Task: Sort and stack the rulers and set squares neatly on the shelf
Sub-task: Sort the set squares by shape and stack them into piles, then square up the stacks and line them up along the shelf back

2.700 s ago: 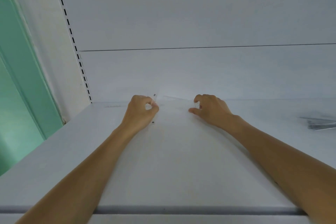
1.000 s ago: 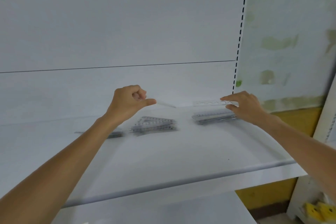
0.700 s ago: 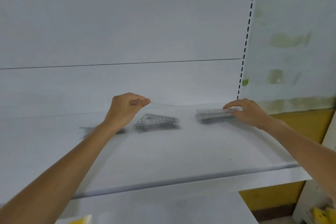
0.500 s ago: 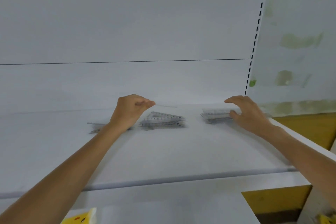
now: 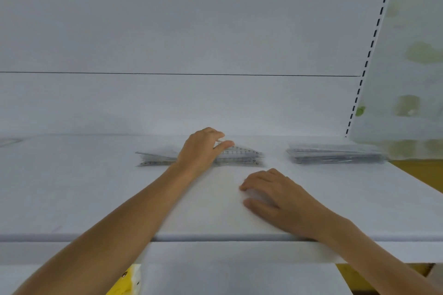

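Note:
A pile of clear set squares [image 5: 242, 157] lies at the back middle of the white shelf [image 5: 72, 199]. My left hand [image 5: 202, 149] is down on that pile, its thumb and fingers pinching a thin clear set square on top; the hand hides the pile's middle. Further right, a stack of clear rulers [image 5: 335, 156] sits near the shelf's right end, with nothing touching it. My right hand [image 5: 271, 195] rests on the bare shelf in front of the pile, fingers loosely curled and holding nothing.
Another clear item [image 5: 9, 141] lies at the shelf's far left edge. A slotted upright [image 5: 370, 50] and a patchy wall bound the right side. Below the shelf front, a yellow package [image 5: 124, 280] shows.
My right hand left the ruler stack and came down-left onto the bare shelf. My left hand lowered the clear set square onto the pile. The camera panned left.

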The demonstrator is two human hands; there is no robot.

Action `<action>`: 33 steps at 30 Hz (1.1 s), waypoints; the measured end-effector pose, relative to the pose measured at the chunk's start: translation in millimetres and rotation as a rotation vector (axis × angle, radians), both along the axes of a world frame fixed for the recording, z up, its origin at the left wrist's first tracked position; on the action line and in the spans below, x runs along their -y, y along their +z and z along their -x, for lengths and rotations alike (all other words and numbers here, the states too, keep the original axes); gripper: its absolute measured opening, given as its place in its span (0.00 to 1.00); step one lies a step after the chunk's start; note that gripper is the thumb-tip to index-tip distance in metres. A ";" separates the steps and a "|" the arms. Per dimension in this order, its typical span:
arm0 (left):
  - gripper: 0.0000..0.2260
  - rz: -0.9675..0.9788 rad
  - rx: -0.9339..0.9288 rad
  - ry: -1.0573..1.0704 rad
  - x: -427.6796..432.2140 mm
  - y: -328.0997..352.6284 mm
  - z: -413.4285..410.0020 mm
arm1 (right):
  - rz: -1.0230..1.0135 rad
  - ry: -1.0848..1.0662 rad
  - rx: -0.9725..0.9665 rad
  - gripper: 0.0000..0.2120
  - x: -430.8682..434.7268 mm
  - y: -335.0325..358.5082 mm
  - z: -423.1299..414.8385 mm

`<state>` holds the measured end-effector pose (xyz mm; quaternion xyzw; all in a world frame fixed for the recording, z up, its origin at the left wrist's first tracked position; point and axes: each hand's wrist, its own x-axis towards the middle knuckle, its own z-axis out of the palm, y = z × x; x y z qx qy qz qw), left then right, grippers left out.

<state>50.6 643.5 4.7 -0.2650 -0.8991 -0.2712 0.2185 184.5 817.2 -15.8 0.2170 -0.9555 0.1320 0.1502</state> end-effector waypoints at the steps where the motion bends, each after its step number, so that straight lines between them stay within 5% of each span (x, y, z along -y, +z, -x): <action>1: 0.21 0.026 0.017 -0.006 -1.3 -1.2 0.5 | 0.003 0.007 -0.004 0.16 0.5 -1.0 0.3; 5: 0.19 0.134 0.066 0.001 -2.1 -7.4 2.8 | 0.016 0.009 -0.014 0.16 -0.9 -3.4 1.5; 23: 0.11 0.022 0.066 -0.148 20.1 4.4 -15.0 | 0.048 -0.162 0.098 0.10 12.5 16.1 -1.9; 26: 0.09 0.071 0.063 -0.141 63.6 5.6 -20.1 | -0.067 -0.233 -0.001 0.14 41.9 24.8 16.3; 33: 0.07 0.078 0.141 -0.005 267.0 2.9 -32.7 | 0.081 -0.152 -0.098 0.16 209.3 39.5 62.7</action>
